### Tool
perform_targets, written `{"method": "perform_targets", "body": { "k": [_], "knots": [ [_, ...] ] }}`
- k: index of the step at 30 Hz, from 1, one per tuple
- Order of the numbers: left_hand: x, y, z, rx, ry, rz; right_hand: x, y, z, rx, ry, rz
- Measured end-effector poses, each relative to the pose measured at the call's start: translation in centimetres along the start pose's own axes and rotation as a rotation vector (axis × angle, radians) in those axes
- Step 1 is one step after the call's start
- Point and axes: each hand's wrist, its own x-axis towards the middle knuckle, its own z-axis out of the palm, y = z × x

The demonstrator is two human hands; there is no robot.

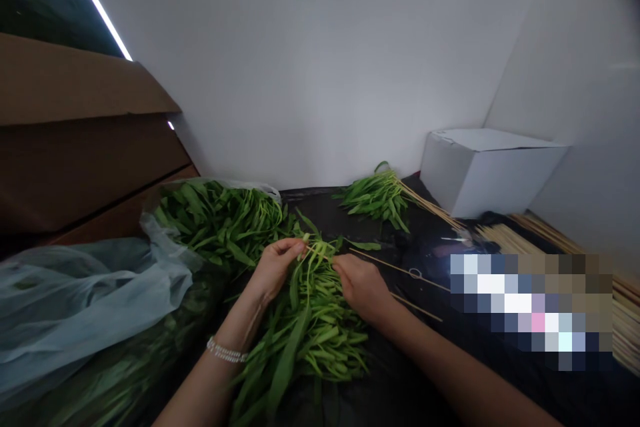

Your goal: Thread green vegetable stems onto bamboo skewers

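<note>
the work sits partway along, as far as the view shows. the left hand (pixel 283 263) has its thumb and forefinger pinched together on a pale green stem (pixel 305 238), by the end of a thin stick (pixel 311 249). the right hand (pixel 363 280) is curled in, its fingers closed on the same stick at the other side; what the hidden fingertips do there cannot be told. between the two hands, pale stems cross the stick, and below them a thick clump of leafy greens (pixel 335 333) hangs and spreads over the black cover (pixel 310 197), some leaves trailing toward the person.

what looks done: near the wall, a bunch of greens (pixel 375 197) lies with several sticks running out of it to the right, apparently already gathered onto them. the clump at the hands seems well filled but not yet set aside.

what looks left: a good heap of loose greens (pixel 220 213) fills the clear plastic bag (pixel 125 280) on the left, and many bare sticks (pixel 515 247) lie in a pile on the right, beyond the right hand. a single stick (pixel 380 261) lies just beside that hand, near a small ring (pixel 415 273). a white box (pixel 460 173) stands behind.
</note>
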Motion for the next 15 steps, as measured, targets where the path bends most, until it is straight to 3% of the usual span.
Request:
{"method": "perform_targets", "body": {
  "k": [5, 15],
  "knots": [
    [-0.3, -0.7, 0.8, 0.047, -0.063, -0.008, 0.2, -0.2, 0.1, 0.075, -0.025, 0.015],
    [-0.9, 0.3, 1.3, 0.061, -0.121, -0.021, 0.1, -0.3, -0.5, -0.108, -0.032, -0.048]
  ]
}}
